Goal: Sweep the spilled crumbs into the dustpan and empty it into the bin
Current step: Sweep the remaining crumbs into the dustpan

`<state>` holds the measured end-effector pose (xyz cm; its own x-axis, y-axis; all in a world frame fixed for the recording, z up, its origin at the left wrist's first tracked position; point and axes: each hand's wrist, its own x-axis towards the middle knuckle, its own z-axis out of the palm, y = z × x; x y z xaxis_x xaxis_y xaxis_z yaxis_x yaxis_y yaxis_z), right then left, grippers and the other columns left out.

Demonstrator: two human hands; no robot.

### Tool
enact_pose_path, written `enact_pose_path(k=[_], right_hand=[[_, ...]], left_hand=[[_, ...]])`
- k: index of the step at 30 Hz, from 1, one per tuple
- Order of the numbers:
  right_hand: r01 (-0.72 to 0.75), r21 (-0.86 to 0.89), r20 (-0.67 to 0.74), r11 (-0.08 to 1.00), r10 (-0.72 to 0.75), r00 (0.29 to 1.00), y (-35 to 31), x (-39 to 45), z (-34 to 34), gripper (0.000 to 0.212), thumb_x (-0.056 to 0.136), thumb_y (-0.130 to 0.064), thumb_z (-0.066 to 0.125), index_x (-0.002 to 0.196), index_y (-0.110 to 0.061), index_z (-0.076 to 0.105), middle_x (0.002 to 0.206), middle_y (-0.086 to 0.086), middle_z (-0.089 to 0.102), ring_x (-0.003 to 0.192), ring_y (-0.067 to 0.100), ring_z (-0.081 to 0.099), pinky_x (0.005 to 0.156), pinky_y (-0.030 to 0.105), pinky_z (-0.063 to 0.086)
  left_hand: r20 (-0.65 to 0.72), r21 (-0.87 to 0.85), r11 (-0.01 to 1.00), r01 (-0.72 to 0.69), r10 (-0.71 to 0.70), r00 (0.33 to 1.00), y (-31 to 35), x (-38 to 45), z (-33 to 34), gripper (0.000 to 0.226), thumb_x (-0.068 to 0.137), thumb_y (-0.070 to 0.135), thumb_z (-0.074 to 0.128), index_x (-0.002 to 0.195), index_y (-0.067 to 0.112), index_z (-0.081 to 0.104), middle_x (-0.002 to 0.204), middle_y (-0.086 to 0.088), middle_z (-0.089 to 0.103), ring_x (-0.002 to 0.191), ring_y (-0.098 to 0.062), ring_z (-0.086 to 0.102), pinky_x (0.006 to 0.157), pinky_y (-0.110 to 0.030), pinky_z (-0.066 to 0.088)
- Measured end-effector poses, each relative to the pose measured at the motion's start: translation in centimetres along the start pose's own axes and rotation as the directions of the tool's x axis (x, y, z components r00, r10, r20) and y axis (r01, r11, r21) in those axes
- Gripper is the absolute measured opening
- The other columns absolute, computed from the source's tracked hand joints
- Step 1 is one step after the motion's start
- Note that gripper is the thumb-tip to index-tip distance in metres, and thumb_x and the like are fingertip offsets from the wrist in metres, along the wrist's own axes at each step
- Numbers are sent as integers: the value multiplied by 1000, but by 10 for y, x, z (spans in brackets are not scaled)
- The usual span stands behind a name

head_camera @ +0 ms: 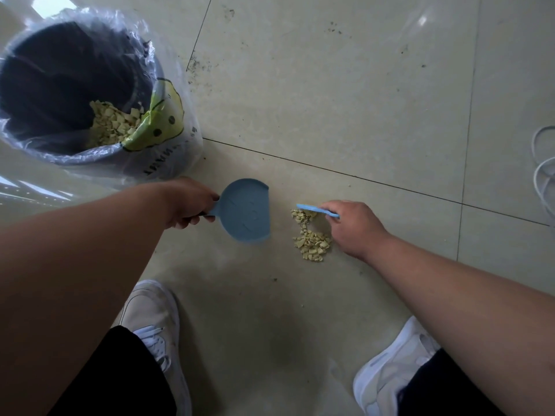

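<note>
The left hand (192, 202) curls round the handle of a round blue dustpan (244, 211). The right hand (354, 226) pinches a small blue brush (315, 210); pale yellow chunky crumbs (310, 238) lie just beside its fingers, between brush and dustpan. Beyond the left hand, the plastic-lined bin (81, 94) holds similar crumbs.

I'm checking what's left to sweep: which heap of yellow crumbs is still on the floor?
The crumbs between the blue dustpan and the right hand, which holds a small blue brush. The other heap already lies inside the bin.
</note>
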<state>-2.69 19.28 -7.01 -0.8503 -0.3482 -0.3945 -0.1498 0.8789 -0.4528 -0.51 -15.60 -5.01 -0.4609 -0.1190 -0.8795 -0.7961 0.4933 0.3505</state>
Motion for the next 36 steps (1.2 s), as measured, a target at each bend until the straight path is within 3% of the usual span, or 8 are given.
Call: enact_pose_path(k=[3,6,11,15,19,27,32,36], right_hand=[[-35,35,-140,999,39,989,-2,14,-17,32,96,-13,59,124,-20,72,109,9,75,97,29,67,84,33,53],[-154,82,-283,985,172,944,11,34,-36,31,98,-14,56,125,-15,71,113,13,74,105,33,66,89,34,50],[-314,9,-248,949,307,919,41,40,-39,31,99,-16,50,122,-10,69,114,19,71,108,39,63,89,38,49],[-236,13,-176,972,235,956,28,25,-17,35,98,-18,53,129,-18,69,119,15,72,112,36,65,93,37,50],[-65,-19,-67,998,63,996,2,9,9,37,95,-11,58,130,-16,69,123,16,71,112,37,65,95,38,52],[190,-142,111,971,-175,978,-8,-23,35,42,82,-7,60,121,-19,72,113,10,75,102,37,67,90,46,54],[219,-150,130,964,-201,971,-2,-33,34,42,77,-9,54,114,-20,71,103,6,74,96,35,66,87,43,53],[210,-144,18,967,-209,978,4,-31,26,41,81,-12,55,117,-15,72,106,12,75,95,38,67,87,47,55]], left_hand=[[14,34,999,-19,18,1000,3,-1,-5,25,99,10,59,114,17,77,91,-8,66,57,-15,37,48,-22,27],[-42,71,997,-30,33,999,7,3,-15,25,101,12,59,119,20,75,87,-6,64,56,-15,35,46,-22,27],[-42,143,990,-16,23,999,-3,14,-21,27,95,12,69,120,16,79,84,-8,69,58,-19,35,50,-25,27],[24,282,959,-33,28,999,-5,15,-12,23,100,11,65,119,11,78,85,-8,70,59,-20,37,51,-27,29],[21,292,956,-19,13,1000,0,16,-8,24,100,6,62,117,9,78,81,-8,68,57,-19,36,48,-26,27],[42,311,950,-2,-11,999,0,9,0,27,100,4,57,117,12,77,85,-8,66,57,-18,36,46,-24,26],[32,292,956,-4,-6,999,0,8,7,30,99,4,58,118,14,78,85,-8,66,56,-19,36,49,-26,25],[5,327,944,-50,51,999,4,11,11,32,98,2,59,120,15,79,83,-7,73,57,-21,37,50,-28,29]])
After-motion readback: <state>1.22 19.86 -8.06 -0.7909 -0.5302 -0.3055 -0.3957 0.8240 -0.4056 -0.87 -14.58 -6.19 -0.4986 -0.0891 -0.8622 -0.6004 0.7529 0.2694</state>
